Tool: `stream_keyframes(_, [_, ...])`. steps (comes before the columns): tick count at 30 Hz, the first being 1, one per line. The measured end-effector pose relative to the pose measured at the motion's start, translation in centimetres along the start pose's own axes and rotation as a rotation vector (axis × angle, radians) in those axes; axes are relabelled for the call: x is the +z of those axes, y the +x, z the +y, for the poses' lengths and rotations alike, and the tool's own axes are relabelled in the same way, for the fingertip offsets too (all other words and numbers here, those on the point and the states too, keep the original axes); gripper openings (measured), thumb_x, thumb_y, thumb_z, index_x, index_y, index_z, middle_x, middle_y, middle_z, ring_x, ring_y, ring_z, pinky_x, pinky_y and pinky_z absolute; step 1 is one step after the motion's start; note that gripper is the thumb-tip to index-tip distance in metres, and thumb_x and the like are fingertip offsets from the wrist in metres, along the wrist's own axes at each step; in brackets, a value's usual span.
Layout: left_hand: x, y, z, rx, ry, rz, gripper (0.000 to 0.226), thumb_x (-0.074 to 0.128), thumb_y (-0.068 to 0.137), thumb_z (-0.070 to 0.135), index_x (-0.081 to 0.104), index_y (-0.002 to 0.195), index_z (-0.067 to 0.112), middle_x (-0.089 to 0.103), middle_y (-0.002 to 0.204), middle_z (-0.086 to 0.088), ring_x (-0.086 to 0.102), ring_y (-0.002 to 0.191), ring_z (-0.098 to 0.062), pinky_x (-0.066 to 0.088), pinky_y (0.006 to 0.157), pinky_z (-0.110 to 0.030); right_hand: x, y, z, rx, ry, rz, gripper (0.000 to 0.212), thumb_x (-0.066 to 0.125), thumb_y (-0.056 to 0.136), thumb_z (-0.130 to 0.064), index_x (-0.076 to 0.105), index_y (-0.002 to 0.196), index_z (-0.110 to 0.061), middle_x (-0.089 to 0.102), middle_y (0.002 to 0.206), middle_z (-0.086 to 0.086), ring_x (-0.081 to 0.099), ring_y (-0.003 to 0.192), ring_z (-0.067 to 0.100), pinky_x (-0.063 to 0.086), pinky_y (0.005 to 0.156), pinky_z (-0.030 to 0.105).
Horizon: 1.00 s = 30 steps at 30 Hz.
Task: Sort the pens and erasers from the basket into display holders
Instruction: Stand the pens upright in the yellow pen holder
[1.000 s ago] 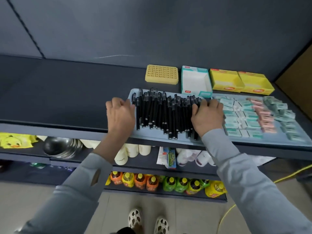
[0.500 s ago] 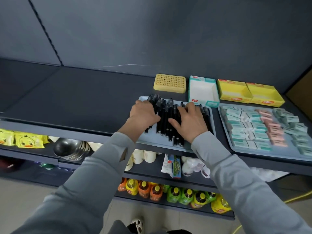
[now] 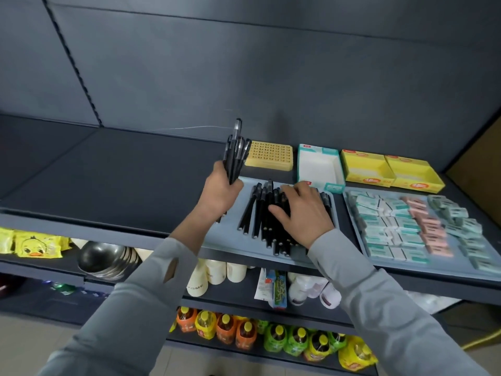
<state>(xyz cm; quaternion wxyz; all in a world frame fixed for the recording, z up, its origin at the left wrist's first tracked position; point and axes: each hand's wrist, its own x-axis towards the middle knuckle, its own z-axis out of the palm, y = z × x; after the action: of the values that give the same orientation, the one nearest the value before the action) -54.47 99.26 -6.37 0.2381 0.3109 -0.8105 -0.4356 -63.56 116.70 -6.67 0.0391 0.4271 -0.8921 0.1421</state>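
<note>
**Black pens: one bunch in the left hand, the rest under the right**

Dark grey shelf (image 3: pixel 113 172) runs the full width of the view at about waist height, backed by a panelled wall of the same colour. Two blue-grey trays sit side by side at its front right. The left tray (image 3: pixel 229 236) carries a loose heap of black pens (image 3: pixel 260 213) lying roughly front to back. The right tray (image 3: pixel 439 272) holds rows of erasers (image 3: pixel 406 226), mostly teal and white, with one pink column and some grey-green ones on the far right.

Below, lower shelves show a stack of steel bowls (image 3: pixel 105 259), yellow duck packets (image 3: pixel 35 244), white bottles and a row of orange, yellow and green drink bottles (image 3: pixel 271 335).

Behind the trays stands a line of display holders. From left to right they are a yellow perforated block (image 3: pixel 271 156), a white box with teal edges (image 3: pixel 320 166) and two yellow boxes (image 3: pixel 366 166) (image 3: pixel 412 175) touching each other. All four look empty.

Both arms wear grey sleeves. The right hand (image 3: pixel 303 213) lies palm down on the heap in the left tray, fingers spread and pressing on the pens. The left hand (image 3: pixel 221 191) is raised above the tray's left end, fingers curled round a bunch of pens (image 3: pixel 235 156). It holds the bunch nearly upright, caps up, just left of the perforated block, and one pen sticks up above the others.
</note>
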Motion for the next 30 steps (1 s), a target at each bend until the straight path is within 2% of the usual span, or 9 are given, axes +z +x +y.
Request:
stream_keyframes(2, [0.3,-0.5,-0.1,0.116,-0.154,0.079,0.029,0.055,0.093,0.011,0.039,0.117,0.012,0.062,0.095,-0.002,0.059,0.071,-0.007,0.047,0.058,-0.014,-0.9,0.5,-0.4,-0.012,0.049,0.048,0.059,0.049,0.095,-0.049,0.043,0.141,-0.013,0.045,0.13,0.012,0.043,0.121,0.032,0.036,0.102,0.038])
stream_keyframes(5, [1.0,-1.4,-0.6,0.181,-0.333,0.108,0.039,0.06,0.093,0.013,0.038,0.125,0.011,0.065,0.103,0.004,0.063,0.089,-0.001,0.049,0.075,-0.013,-2.2,1.6,-0.9,0.005,0.18,0.074,0.056,0.051,0.095,-0.047,0.044,0.142,-0.016,0.047,0.132,0.01,0.048,0.12,0.029,0.039,0.101,0.037])
stream_keyframes(9, [1.7,-1.6,-2.3,0.161,-0.334,0.05,0.048,0.063,0.091,0.015,0.034,0.129,0.017,0.064,0.104,0.005,0.064,0.095,-0.005,0.051,0.079,-0.022,-3.1,3.3,-1.7,-0.01,0.323,0.029,0.054,0.058,0.092,-0.042,0.047,0.139,-0.018,0.055,0.122,0.006,0.058,0.105,0.021,0.046,0.096,0.036])
stream_keyframes(13, [1.5,-1.0,-1.9,0.214,-0.338,-0.015,0.044,0.061,0.092,0.008,0.038,0.128,0.016,0.065,0.102,0.011,0.064,0.095,0.0,0.048,0.08,-0.012,-2.8,5.4,-3.0,0.025,0.615,-0.058,0.04,0.068,0.089,-0.029,0.059,0.125,-0.016,0.065,0.099,0.0,0.06,0.088,0.012,0.048,0.087,0.025])
stream_keyframes(17, [0.7,0.0,-1.0,0.185,-0.563,-0.144,0.033,0.058,0.093,0.002,0.044,0.122,0.01,0.067,0.105,-0.007,0.07,0.094,-0.023,0.056,0.086,-0.035,-2.8,7.9,-3.9,0.129,0.998,-0.026,0.015,0.07,0.087,-0.009,0.068,0.101,-0.006,0.065,0.073,0.002,0.057,0.061,0.01,0.053,0.07,0.023])
stream_keyframes(19, [0.1,0.9,-0.7,0.156,-0.622,-0.199,0.035,0.057,0.094,0.001,0.042,0.125,0.001,0.065,0.107,-0.017,0.069,0.094,-0.03,0.057,0.087,-0.039,-3.2,8.9,-4.0,0.139,1.016,-0.04,0.009,0.071,0.086,-0.009,0.067,0.093,-0.005,0.063,0.067,0.003,0.054,0.051,0.006,0.05,0.06,0.018])
stream_keyframes(22, [-0.4,2.3,-0.6,0.109,-0.658,-0.262,0.036,0.057,0.093,-0.002,0.043,0.126,-0.001,0.066,0.106,-0.016,0.07,0.096,-0.024,0.056,0.088,-0.036,-3.9,10.4,-4.0,0.142,1.067,-0.051,0.012,0.067,0.089,-0.008,0.059,0.081,-0.01,0.061,0.069,0.004,0.058,0.053,0.008,0.049,0.052,0.018])
stream_keyframes(25, [-0.4,3.7,-0.8,0.017,-0.658,-0.26,0.033,0.057,0.094,0.002,0.044,0.124,0.006,0.068,0.104,-0.011,0.071,0.089,-0.018,0.058,0.081,-0.03,-4.9,12.3,-3.1,0.197,1.176,0.03,0.013,0.06,0.094,-0.008,0.054,0.083,-0.011,0.061,0.08,0.005,0.062,0.062,0.014,0.052,0.055,0.022])
stream_keyframes(30, [-0.4,6.4,-1.5,-0.058,-0.552,-0.183,0.027,0.06,0.094,0.01,0.045,0.116,0.009,0.06,0.091,-0.006,0.062,0.07,-0.013,0.054,0.066,-0.026,-5.4,17.5,0.0,0.183,0.959,0.302,0.014,0.057,0.096,-0.016,0.053,0.085,-0.023,0.066,0.081,0.005,0.067,0.067,0.018,0.056,0.064,0.03])
